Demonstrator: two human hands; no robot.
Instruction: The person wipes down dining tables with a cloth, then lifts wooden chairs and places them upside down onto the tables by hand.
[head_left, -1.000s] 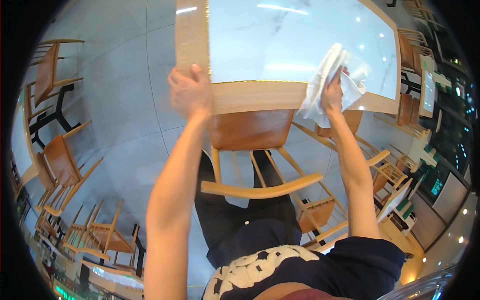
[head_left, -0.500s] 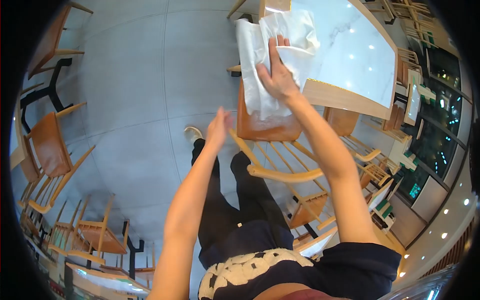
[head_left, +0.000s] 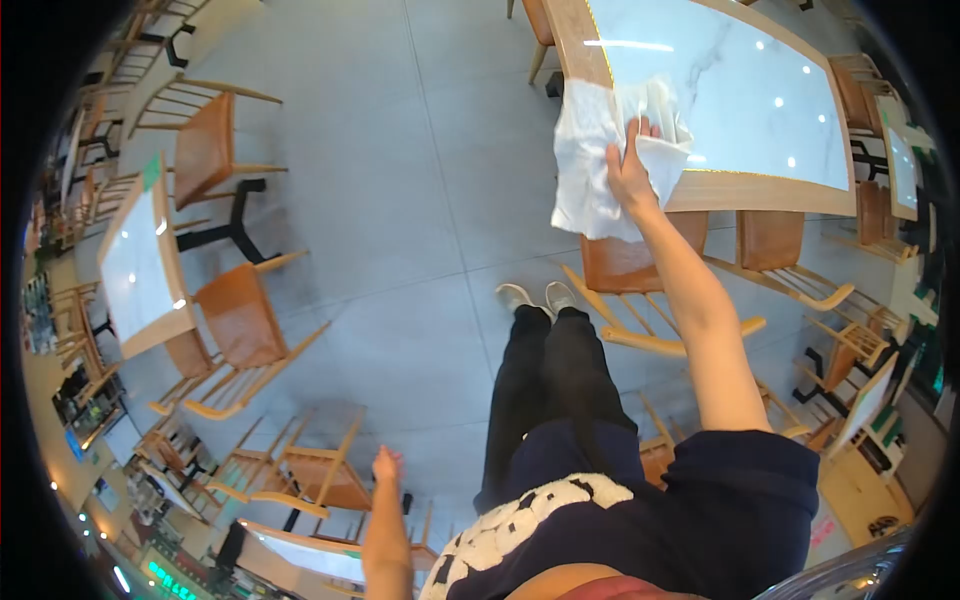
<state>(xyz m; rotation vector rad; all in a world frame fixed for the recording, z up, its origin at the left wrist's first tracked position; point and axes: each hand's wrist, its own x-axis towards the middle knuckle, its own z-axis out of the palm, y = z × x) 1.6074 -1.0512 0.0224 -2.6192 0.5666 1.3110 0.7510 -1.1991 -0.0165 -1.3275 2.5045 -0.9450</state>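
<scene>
At the near left corner of the table (head_left: 770,193), a white cloth (head_left: 585,150) lay rumpled across the wooden rim (head_left: 580,45) and the edge of the pale marbled top (head_left: 740,110), part of it hanging past the corner. Handling estimate: light, soft and limp, not fragile; likely to bunch rather than push flat. The smooth top would probably let it slide easily. Best hold judged to be the middle, palm spread, with a fold caught in the fingers; the loose end offered little control.

Right hand (head_left: 632,180): half closed on the cloth's middle, thumb apart, some fingers tucked behind a fold. Left hand (head_left: 388,463): well apart from the table, low and out to the left, near a lower-left chair (head_left: 328,480) in the view; nothing seen in it, finger curl too small to tell.

Just below the cloth, a brown-seated chair (head_left: 645,265) faced the table's near edge; cloth-to-seat contact could not be confirmed. Farther right, a second chair (head_left: 770,238) stood at the same edge. Grey floor (head_left: 390,240) spread leftward to another table (head_left: 140,260).
</scene>
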